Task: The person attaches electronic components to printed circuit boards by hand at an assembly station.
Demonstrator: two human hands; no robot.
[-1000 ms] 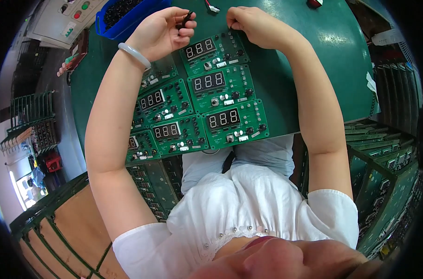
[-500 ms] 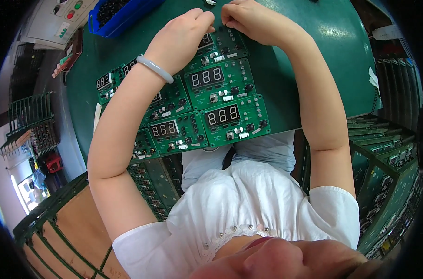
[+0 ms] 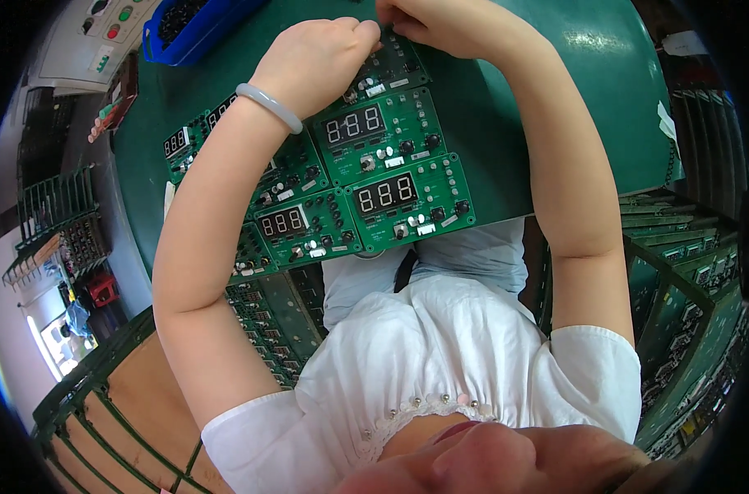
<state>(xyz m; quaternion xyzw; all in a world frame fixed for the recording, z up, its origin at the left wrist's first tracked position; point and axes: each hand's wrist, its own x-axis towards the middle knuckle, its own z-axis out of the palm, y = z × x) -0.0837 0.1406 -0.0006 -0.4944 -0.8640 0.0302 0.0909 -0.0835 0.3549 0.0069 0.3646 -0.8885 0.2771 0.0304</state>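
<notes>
Both my hands are over the far end of a block of green circuit boards laid edge to edge. My left hand (image 3: 321, 59), above a grey bangle, is curled at the far board (image 3: 399, 74), its fingertips pinched together. Close beside it, at the upper picture edge, my right hand (image 3: 440, 26) is bent with thumb and fingers drawn together. Whatever is between the fingers of either hand is too small or hidden to see. Nearer me lie a middle board (image 3: 420, 123) and a near board (image 3: 440, 188), each with a three-digit display. My left arm partly covers the boards on the left.
A blue bin (image 3: 165, 51) of small black parts stands at the far left on the green table (image 3: 506, 123), beside a control panel (image 3: 103, 37) with buttons. Green racks (image 3: 679, 255) of boards stand at the right, and another rack (image 3: 70, 226) at the left.
The view has shifted slightly, so the boards and bin sit further up and left. My right hand has moved a little left and up; my left hand stays at the far board.
</notes>
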